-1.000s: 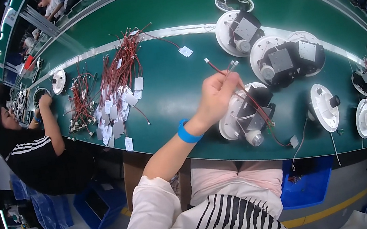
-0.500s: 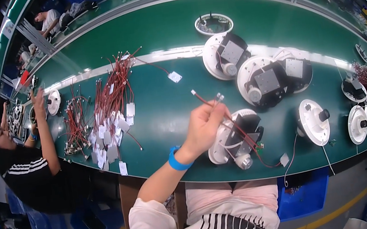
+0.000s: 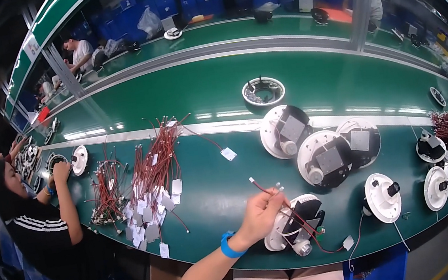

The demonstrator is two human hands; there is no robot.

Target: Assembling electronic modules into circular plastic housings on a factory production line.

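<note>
My left hand (image 3: 263,213) comes in from the lower left with its fingers pinched on a red cable (image 3: 309,230). A small white connector (image 3: 251,180) ends the part that sticks out past the fingers, and a second connector tip shows just above the fingertips. The cable runs down to a small white tag (image 3: 348,243) near the table's front edge. Directly under the hand lies a round white housing (image 3: 274,240) with black parts and a silver cylinder (image 3: 303,248); the hand partly hides it. My right hand is out of view.
Red cable bundles with white tags (image 3: 154,175) lie to the left. Several white-and-black round assemblies (image 3: 327,160) stand beyond the hand, another white housing (image 3: 383,198) to its right. A white ring (image 3: 263,92) sits farther back. A co-worker (image 3: 39,212) works at the left.
The view has tilted up, so the table sits lower in the picture. My left hand keeps its pinch on the cable above the housing. The co-worker's raised hand has come down.
</note>
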